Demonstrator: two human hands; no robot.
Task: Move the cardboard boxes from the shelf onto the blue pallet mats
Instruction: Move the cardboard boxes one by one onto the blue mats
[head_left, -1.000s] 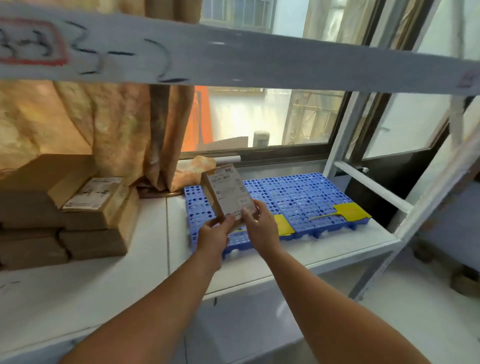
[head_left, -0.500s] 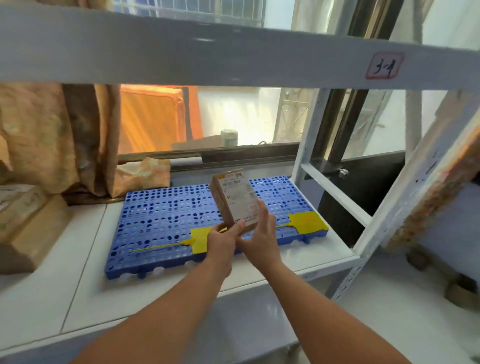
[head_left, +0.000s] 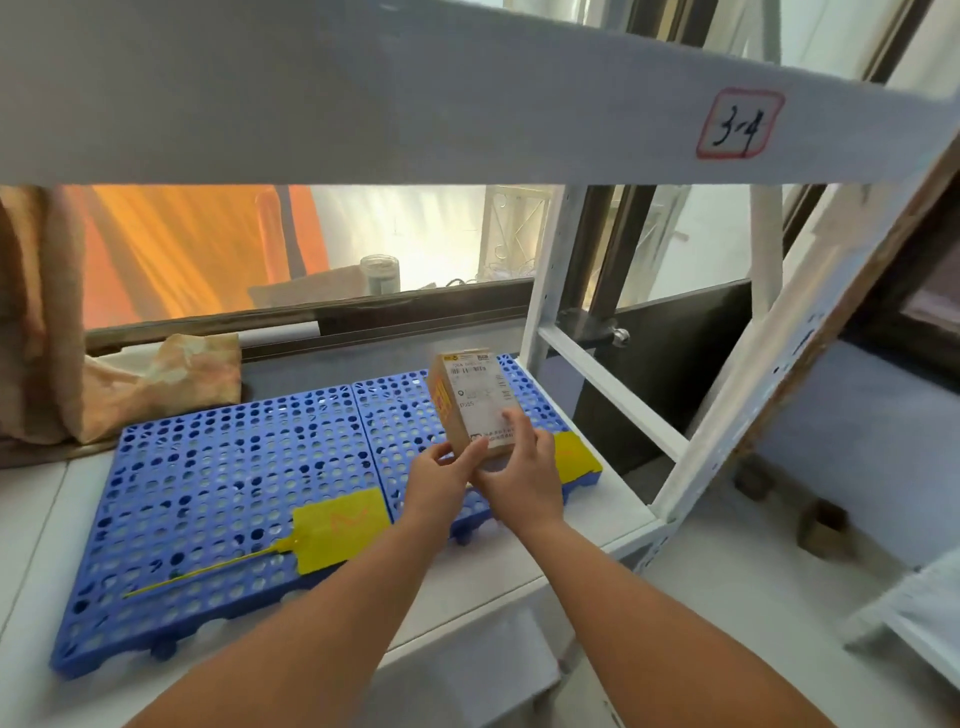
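Lying side by side on the white shelf (head_left: 597, 519), two blue pallet mats (head_left: 208, 493) are sitting before a window (head_left: 415, 234), each carrying a yellow tag (head_left: 337, 525). The left hand (head_left: 441, 480) and right hand (head_left: 522, 478) are pinching a cardboard box (head_left: 470, 400) upright over the right mat. The beam's red-framed mark (head_left: 740, 124) is reading "3-4"; the box's label is seemingly too blurred to read.

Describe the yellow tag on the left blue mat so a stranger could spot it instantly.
On the white shelf lie two blue perforated mats side by side. The tag lies flat near the front right corner of the left mat. Unlike the other yellow tag on the right mat, it trails a long thin strip leftward.
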